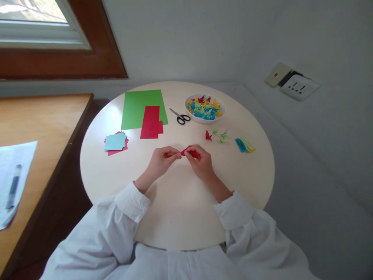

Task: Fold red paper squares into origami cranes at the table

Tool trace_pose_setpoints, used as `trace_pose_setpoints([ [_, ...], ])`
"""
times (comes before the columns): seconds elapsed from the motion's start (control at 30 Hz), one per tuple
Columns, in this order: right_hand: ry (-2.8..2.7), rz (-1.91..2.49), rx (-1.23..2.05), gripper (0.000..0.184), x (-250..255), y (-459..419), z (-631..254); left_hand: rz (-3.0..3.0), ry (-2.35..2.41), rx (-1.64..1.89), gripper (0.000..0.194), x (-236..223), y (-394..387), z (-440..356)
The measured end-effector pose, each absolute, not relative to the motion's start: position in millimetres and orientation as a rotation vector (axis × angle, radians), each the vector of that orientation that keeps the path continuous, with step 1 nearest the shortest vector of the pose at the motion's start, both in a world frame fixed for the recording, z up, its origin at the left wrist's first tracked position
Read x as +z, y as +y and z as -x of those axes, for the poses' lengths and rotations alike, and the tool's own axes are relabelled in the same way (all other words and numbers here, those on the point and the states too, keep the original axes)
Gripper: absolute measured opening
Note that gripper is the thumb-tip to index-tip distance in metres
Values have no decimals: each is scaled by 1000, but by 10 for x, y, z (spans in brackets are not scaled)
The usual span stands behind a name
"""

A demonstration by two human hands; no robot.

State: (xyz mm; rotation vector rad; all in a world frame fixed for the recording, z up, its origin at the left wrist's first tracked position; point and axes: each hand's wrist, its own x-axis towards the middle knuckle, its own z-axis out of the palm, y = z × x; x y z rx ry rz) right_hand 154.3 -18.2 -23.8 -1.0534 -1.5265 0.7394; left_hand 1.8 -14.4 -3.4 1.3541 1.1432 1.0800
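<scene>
Over the middle of the white round table, my left hand and my right hand meet at a small folded piece of red paper. The left thumb and index finger pinch its left tip. My right fingers are closed round its right part and hide some of it. Just beyond the right hand lie a small red origami crane and several pale green cranes. Behind them, a white dish is heaped with small folded cranes in blue, yellow, green and red.
Black-handled scissors lie left of the dish. A green sheet has red paper over it. Small light blue squares sit stacked on red ones at left. Blue and yellow folded papers lie at right. A wooden desk stands left.
</scene>
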Motion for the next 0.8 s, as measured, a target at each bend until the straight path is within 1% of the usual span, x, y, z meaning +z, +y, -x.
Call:
trace_pose_setpoints([
  [0.17,-1528,1066,688,4,-179,-207,-1523,-1301,1135,1070,15,-10,-148,-22],
  [0.8,-1516,1065,583,4,-168,-221,-1526,-992,1035,1146,24,32,-161,-50],
])
